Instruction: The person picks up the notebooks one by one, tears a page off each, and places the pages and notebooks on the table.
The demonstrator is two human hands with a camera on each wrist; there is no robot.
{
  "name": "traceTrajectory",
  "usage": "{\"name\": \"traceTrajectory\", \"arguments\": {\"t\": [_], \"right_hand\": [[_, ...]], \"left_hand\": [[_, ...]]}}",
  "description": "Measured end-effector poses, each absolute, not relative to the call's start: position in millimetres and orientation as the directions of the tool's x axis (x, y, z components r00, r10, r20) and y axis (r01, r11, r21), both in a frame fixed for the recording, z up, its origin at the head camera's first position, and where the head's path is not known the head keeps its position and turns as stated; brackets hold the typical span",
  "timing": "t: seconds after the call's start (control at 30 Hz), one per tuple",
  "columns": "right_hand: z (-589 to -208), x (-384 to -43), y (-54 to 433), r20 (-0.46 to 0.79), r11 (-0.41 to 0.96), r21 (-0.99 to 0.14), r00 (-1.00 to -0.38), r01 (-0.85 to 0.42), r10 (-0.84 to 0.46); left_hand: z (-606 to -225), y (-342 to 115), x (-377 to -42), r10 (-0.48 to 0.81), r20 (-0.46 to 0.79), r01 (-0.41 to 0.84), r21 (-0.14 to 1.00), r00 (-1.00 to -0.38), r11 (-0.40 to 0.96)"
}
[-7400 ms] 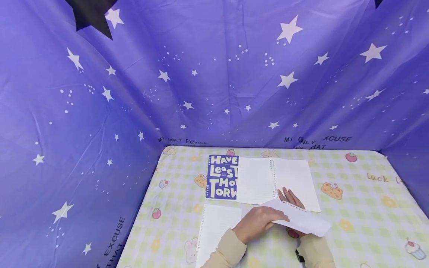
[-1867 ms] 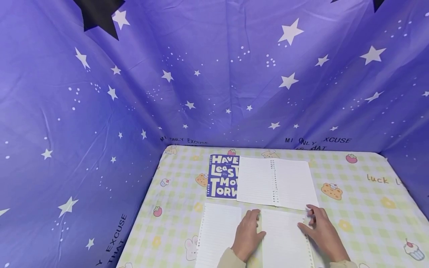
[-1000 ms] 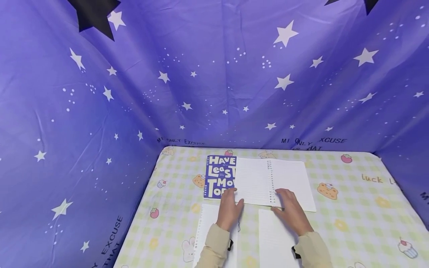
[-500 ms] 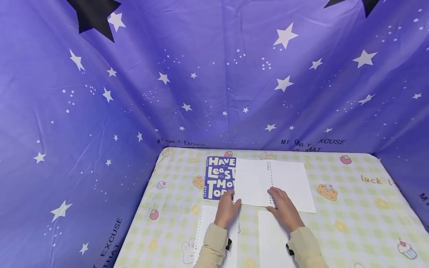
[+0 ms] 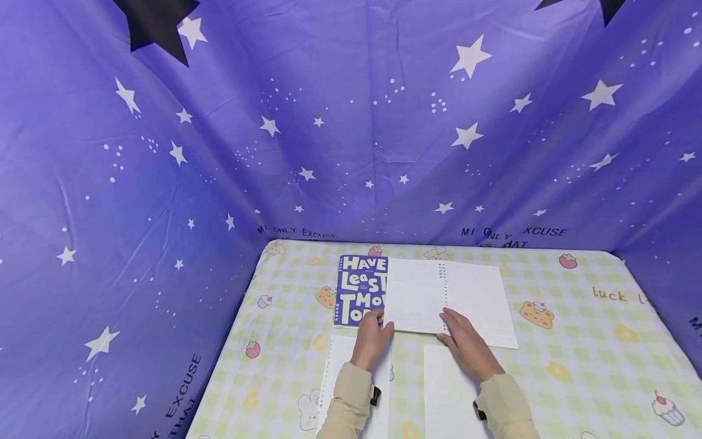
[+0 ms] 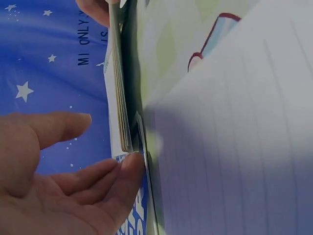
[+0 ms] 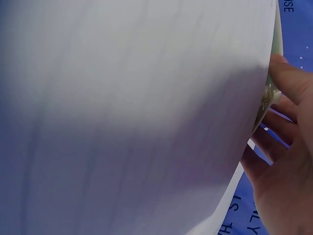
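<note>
An open spiral notebook [image 5: 414, 296] with blank lined pages lies in the middle of the table, its near left part slightly raised. At the bottom of its spiral my right hand [image 5: 466, 344] pinches the near edge, thumb below and fingers above. My left hand [image 5: 372, 341] is at the near left corner. In the left wrist view its fingertips [image 6: 133, 164] touch the corner of the raised notebook edge [image 6: 120, 98], while the thumb stays apart. A purple notebook [image 5: 359, 283] with white lettering sits left of the open one, partly covered by it.
Two loose lined sheets lie nearer the body: a left sheet [image 5: 342, 366] with a punched edge and a right sheet [image 5: 446, 396], each partly under a forearm. A checked tablecloth [image 5: 592, 341] covers the table. A purple starry curtain [image 5: 340, 122] encloses it.
The loose sheet held earlier now lies at front right. Both hands have moved from it to the open notebook. The right hand shifted left to the spiral, and the notebook's near left edge has risen.
</note>
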State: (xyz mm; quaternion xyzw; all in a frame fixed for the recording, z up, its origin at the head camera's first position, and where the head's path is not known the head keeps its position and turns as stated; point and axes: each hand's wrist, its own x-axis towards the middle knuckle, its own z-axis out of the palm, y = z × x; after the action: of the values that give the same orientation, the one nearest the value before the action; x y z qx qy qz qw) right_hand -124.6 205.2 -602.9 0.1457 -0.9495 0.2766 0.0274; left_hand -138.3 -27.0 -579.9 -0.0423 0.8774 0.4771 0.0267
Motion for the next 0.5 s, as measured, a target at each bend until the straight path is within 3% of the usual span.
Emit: {"name": "traceTrajectory", "arguments": {"t": [0.5], "right_hand": [[-601.9,-123.9,208.2,0.111,0.794,-0.543,-0.96,-0.274,-0.255]], "left_hand": [[-580.1,-28.0,-151.8,-0.121,-0.088,-0.13,0.906,-0.989,0.402]]}}
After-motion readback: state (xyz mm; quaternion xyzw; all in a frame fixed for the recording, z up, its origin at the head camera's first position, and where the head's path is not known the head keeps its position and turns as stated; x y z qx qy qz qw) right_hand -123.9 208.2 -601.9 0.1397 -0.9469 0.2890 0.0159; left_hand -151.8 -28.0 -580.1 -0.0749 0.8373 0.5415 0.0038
